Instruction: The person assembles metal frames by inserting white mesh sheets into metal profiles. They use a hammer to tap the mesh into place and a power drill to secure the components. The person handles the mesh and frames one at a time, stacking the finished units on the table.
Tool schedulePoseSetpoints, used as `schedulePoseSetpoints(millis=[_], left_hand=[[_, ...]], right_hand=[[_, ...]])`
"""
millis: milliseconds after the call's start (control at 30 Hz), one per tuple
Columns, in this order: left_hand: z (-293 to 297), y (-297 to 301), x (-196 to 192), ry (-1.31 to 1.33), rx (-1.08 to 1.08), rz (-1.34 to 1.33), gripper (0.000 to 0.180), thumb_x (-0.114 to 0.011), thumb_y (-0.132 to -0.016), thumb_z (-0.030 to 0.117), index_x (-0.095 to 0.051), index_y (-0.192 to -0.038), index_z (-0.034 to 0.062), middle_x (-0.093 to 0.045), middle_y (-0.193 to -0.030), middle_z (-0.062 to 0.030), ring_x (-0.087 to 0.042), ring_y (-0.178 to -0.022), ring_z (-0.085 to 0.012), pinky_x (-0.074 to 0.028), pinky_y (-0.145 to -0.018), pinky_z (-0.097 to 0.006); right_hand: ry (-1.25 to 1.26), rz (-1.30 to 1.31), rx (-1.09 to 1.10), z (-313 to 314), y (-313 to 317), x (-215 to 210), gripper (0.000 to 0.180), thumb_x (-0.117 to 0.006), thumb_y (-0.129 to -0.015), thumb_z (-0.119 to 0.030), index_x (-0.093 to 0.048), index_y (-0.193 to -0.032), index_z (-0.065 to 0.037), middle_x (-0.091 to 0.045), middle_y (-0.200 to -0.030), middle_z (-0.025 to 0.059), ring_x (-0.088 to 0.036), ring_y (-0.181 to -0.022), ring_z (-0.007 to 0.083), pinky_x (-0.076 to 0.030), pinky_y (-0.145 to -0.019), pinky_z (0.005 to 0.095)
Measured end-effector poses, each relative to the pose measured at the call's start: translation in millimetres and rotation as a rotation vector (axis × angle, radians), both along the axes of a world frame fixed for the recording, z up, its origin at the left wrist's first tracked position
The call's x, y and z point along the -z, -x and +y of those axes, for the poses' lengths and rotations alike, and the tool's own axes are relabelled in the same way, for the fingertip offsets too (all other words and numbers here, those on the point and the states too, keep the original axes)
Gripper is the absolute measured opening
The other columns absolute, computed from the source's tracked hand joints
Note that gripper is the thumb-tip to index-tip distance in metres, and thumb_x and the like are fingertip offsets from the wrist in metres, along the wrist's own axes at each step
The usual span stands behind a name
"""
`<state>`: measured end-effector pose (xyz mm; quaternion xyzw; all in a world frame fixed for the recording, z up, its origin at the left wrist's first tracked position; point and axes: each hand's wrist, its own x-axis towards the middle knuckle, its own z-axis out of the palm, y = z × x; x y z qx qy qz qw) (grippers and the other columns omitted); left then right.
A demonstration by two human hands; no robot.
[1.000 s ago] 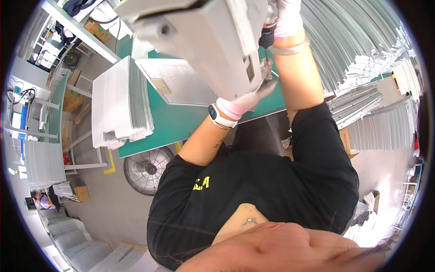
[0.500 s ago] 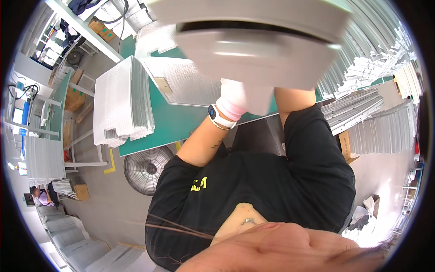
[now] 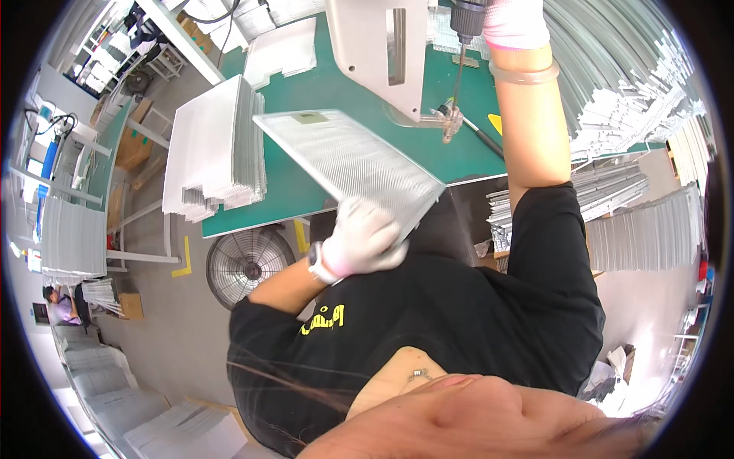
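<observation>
Ideally, hold the framed ribbed panel [image 3: 344,153], slanting toward eleven o'clock, by its rim, clear of the driver bit [image 3: 460,70]: the left hand [image 3: 363,239] curls around its near edge. Toward one o'clock, the right hand [image 3: 517,26] adjoins the power driver [image 3: 468,20]; its cropped grip I cannot tell.

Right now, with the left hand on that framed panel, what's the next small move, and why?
I'd probably ease the framed panel forward with the left hand: it reaches past the near edge of the green table, and its right corner sits apart from the clear nozzle below the powered screwdriver.
</observation>
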<state>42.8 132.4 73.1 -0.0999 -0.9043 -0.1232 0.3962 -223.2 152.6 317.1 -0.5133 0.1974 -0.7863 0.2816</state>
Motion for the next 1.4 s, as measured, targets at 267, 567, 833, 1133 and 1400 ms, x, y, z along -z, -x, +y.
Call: schedulePoseSetpoints(millis=[267,567,833,1133,1400], left_hand=[[-38,-98,101,0.182,-0.030,-0.477,0.040,-0.075,-0.071,0.021,-0.064,-0.108,0.0072,-0.060,-0.099,-0.0092,-0.061,-0.097,-0.0275,-0.047,-0.091,-0.044],[-67,22,1,-0.137,-0.591,-0.021,0.021,-0.072,-0.074,0.014,-0.067,-0.093,0.0058,-0.063,-0.089,-0.0118,-0.062,-0.077,-0.0326,-0.048,-0.069,-0.044],[-7,25,-3,-0.156,-0.413,0.077,0.034,-0.081,-0.059,0.027,-0.061,-0.082,0.0123,-0.058,-0.080,-0.0049,-0.056,-0.073,-0.0275,-0.043,-0.078,-0.044],[-2,23,2,-0.174,-0.425,0.041,0.032,-0.083,-0.062,0.030,-0.067,-0.085,0.0148,-0.060,-0.079,-0.0002,-0.058,-0.076,-0.0234,-0.039,-0.076,-0.042],[-4,23,0,-0.270,-0.356,-0.005,0.031,-0.082,-0.067,0.028,-0.073,-0.093,0.0143,-0.064,-0.078,0.0008,-0.062,-0.075,-0.0221,-0.044,-0.073,-0.040]], right_hand=[[-0.105,-0.105,-0.018,-5,-17,13,0.029,-0.062,-0.095,-0.018,-0.059,-0.122,-0.007,-0.057,-0.076,0.0009,-0.052,-0.061,0.0091,-0.042,-0.051,0.0200],[-0.167,-0.117,0.020,0,-41,28,0.021,-0.058,-0.098,-0.025,-0.055,-0.110,-0.009,-0.054,-0.077,0.0001,-0.051,-0.061,0.0098,-0.046,-0.053,0.0245],[-0.208,-0.035,0.058,-1,-50,75,0.056,-0.063,-0.095,-0.028,-0.042,-0.144,-0.009,-0.053,-0.075,0.0029,-0.050,-0.058,0.0117,-0.040,-0.049,0.0236],[-0.178,-0.009,0.019,-2,-57,79,0.068,-0.063,-0.096,-0.028,-0.031,-0.153,-0.008,-0.052,-0.075,0.0042,-0.048,-0.056,0.0118,-0.039,-0.047,0.0237],[-0.228,0.039,-0.100,4,-55,91,0.032,-0.062,-0.096,-0.026,-0.051,-0.116,-0.004,-0.058,-0.081,0.0062,-0.055,-0.065,0.0150,-0.046,-0.056,0.0279]])
